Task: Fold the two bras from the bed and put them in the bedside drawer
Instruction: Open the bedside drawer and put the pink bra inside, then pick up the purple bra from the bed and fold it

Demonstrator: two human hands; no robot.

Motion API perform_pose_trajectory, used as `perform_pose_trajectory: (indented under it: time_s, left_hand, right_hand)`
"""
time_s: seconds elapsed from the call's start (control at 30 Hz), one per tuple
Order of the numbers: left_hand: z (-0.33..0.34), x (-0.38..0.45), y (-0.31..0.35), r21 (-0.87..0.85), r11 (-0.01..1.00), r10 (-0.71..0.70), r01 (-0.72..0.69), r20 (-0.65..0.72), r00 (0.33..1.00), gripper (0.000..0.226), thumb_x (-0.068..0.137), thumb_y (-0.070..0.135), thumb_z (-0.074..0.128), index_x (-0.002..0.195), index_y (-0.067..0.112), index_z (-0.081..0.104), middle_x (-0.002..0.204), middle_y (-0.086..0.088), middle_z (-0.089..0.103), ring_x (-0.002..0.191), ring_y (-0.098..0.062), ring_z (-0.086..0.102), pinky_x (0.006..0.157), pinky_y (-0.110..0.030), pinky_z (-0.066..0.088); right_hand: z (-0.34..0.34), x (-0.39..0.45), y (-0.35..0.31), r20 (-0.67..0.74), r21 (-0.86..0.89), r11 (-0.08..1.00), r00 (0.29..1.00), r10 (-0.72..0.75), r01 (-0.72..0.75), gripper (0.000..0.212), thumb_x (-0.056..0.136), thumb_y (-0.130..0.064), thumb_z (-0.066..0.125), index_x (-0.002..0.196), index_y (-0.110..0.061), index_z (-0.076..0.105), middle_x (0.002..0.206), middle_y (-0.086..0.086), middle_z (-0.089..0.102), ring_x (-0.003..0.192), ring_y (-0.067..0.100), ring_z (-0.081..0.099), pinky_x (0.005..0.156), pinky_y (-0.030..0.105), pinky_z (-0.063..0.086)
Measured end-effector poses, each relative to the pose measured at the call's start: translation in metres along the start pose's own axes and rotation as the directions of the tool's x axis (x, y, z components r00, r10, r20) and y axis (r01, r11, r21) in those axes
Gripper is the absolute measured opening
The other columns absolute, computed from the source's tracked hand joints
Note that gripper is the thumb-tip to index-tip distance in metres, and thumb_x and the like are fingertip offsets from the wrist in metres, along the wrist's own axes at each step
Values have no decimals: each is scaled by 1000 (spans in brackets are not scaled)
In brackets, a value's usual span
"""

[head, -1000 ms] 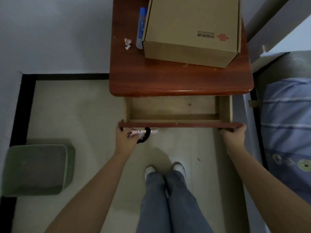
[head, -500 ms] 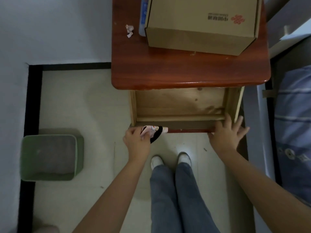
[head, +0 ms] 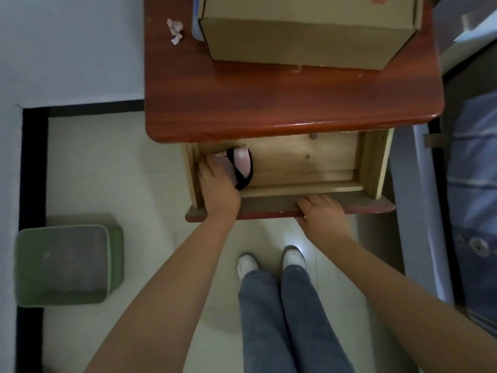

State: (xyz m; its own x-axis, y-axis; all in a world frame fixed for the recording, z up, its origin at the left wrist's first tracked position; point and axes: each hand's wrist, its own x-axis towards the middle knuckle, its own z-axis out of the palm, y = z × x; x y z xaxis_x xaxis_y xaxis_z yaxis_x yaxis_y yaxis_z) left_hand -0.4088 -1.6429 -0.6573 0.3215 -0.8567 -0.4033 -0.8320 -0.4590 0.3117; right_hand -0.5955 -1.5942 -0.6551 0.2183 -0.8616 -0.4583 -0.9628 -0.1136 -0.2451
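Observation:
The bedside drawer (head: 309, 162) is pulled open under the red-brown tabletop. My left hand (head: 218, 184) is inside its left end, fingers on a folded pink bra with black trim (head: 242, 164) that lies against the drawer floor. My right hand (head: 321, 211) grips the drawer's front panel (head: 363, 204) near the middle. Only one bra shows; a second one is not visible.
A cardboard box (head: 309, 33), a crumpled pink paper scrap (head: 175, 29) and a blue object sit on the bedside table (head: 269, 103). A green bin (head: 67, 265) stands on the floor at left. The bed with blue striped bedding (head: 476, 184) is at right. My feet are below the drawer.
My left hand carried the folded bra from in front of the drawer panel into the drawer's left end. My right hand slid left along the front panel. The drawer is pulled further out.

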Motion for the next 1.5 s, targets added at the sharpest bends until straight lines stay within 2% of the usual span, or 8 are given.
perform_pose_trajectory:
  time_s: [0.2,0.27,0.4,0.5,0.7,0.9,1.2,1.5]
  left_hand:
    - [-23,-66,11,283,876,344,-390,199,918,59,90,9,38,141,6,8,153,-20,9,141,-34,5,116,-42,13]
    - [-39,-109,47,346,677,580,-650,293,760,55,93,13,33,141,7,7,154,-18,7,143,-31,1,117,-41,9]
    - [-58,-140,107,376,465,734,-801,341,586,57,95,21,32,141,6,3,154,-21,3,142,-33,-3,117,-44,4]
    - [-70,-218,184,309,204,866,-929,386,318,63,92,30,37,141,6,6,154,-20,5,143,-31,-1,117,-43,6]
    - [-54,-458,308,105,-278,871,-955,446,-205,68,91,36,40,142,8,6,154,-20,5,143,-30,1,116,-42,2]
    - [-7,-725,322,-3,-605,701,-796,470,-536,69,93,40,35,141,5,0,155,-17,2,143,-28,-1,117,-43,4]
    - [84,-1040,276,-96,-736,559,-670,472,-682,66,94,40,31,141,3,1,155,-14,4,143,-27,0,120,-40,3]
    - [221,-1197,301,-85,-739,531,-669,538,-655,66,94,40,30,141,3,1,156,-14,2,143,-26,-2,119,-40,2]
  right_hand:
    - [-33,-39,-2,38,22,997,997,67,-68,52,90,-32,44,136,-14,27,148,10,31,138,29,20,116,44,11]
    - [-60,-93,15,-61,126,972,977,207,-198,54,90,-30,43,138,-15,22,152,11,21,141,30,9,117,44,7]
    - [-101,-153,39,-193,283,901,901,388,-328,54,90,-26,44,138,-11,23,152,16,18,142,33,5,116,43,9]
    - [-136,-257,73,-348,390,795,725,594,-464,54,88,-22,47,136,-5,28,150,21,21,141,36,10,115,43,10]
    - [-155,-523,130,-460,564,475,221,860,-676,60,90,-27,47,137,-1,21,150,25,17,141,36,8,115,43,8]
    - [-99,-789,132,-368,648,114,-179,912,-753,66,90,-29,47,137,3,15,151,24,13,141,34,5,116,43,6]
    - [18,-1087,129,-241,600,-146,-353,904,-786,72,89,-32,49,137,6,12,150,25,15,140,35,10,116,44,9]
    - [118,-1243,243,-78,651,-244,-384,920,-719,70,89,-29,48,137,6,12,150,24,15,140,33,10,116,39,7]
